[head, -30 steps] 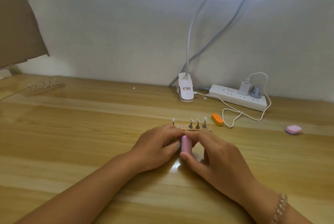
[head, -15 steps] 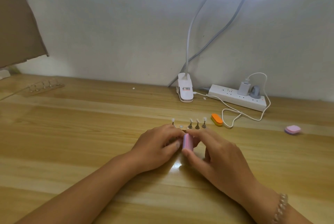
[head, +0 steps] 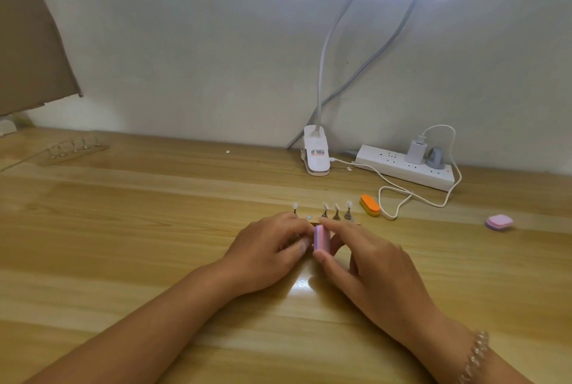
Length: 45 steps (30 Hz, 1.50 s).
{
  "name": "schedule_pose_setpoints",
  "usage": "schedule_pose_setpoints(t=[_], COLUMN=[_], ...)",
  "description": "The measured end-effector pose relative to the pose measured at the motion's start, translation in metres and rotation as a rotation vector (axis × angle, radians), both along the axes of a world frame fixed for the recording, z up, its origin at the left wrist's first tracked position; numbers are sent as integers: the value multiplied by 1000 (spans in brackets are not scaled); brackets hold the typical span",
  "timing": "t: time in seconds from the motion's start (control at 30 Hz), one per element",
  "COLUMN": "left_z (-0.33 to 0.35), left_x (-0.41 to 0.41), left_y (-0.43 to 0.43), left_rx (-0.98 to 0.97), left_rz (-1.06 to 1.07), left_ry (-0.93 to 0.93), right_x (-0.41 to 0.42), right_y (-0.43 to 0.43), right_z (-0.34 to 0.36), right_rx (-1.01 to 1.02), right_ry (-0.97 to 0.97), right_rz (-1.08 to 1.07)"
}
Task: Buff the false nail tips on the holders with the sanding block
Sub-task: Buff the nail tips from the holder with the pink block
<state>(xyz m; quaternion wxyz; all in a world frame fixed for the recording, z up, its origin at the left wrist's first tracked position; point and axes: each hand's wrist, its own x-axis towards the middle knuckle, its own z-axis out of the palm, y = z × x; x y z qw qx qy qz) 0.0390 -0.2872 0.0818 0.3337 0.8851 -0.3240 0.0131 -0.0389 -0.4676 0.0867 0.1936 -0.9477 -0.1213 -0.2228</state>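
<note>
A pink sanding block (head: 319, 238) stands on edge between my two hands at the table's middle. My right hand (head: 365, 263) pinches it between thumb and forefinger. My left hand (head: 269, 247) has its fingers curled close against the block's left side, around something small that I cannot make out. Just behind my hands stands a row of small holders with white nail tips (head: 336, 211), one more holder (head: 295, 208) apart to the left, and an empty round spot between them.
An orange sanding block (head: 370, 204) lies right of the holders, a pink one (head: 499, 222) far right. A clip lamp base (head: 315, 154), power strip (head: 405, 171) and white cable (head: 399, 197) line the back. Another holder rack (head: 74, 149) sits at the far left.
The pink block has shifted slightly in my right hand's pinch, back and forth against my left fingertips. Both hands stay in the same spot.
</note>
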Motion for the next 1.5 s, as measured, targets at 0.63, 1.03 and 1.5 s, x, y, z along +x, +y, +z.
schedule_pose_setpoints(t=[0.63,1.03,1.5], left_z=[1,0,3], left_x=[2,1,1], left_y=[0,0,-1], left_rx=[-3,-35,-46], left_rz=[-6,-12,6], left_ry=[-9,-4,7], right_x=[0,5,-2], right_y=[2,-3,3], right_z=[2,3,7], right_rx=[16,119,48], right_ry=[-12,-33,-18], right_rz=[57,-48,24])
